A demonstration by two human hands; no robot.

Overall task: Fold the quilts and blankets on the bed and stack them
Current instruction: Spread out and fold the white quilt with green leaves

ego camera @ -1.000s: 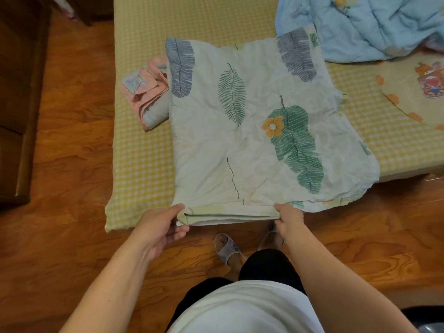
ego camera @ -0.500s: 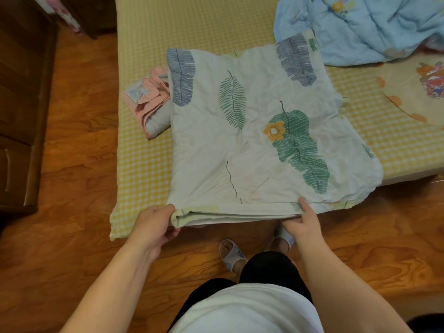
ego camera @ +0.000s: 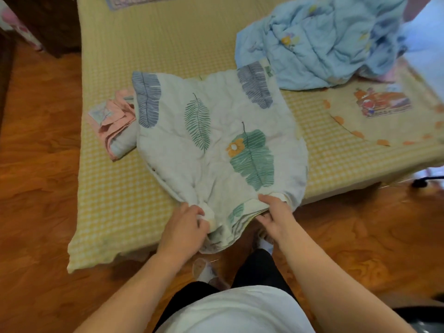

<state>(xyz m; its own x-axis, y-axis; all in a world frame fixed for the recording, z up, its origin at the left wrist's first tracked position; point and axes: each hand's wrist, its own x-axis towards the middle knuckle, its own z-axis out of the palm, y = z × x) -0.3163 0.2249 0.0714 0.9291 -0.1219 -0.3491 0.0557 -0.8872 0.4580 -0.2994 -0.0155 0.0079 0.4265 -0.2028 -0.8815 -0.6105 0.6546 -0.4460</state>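
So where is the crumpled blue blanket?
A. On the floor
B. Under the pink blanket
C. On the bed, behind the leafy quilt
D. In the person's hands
C: the blue blanket lies bunched on the bed, past the far edge of the leafy quilt that both hands grip.

Hands [ego camera: 185, 227] closer; quilt [ego camera: 216, 140] near edge bunched.

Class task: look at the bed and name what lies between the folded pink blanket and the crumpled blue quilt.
In the head view, the leaf-print quilt lies between the pink blanket and the blue quilt.
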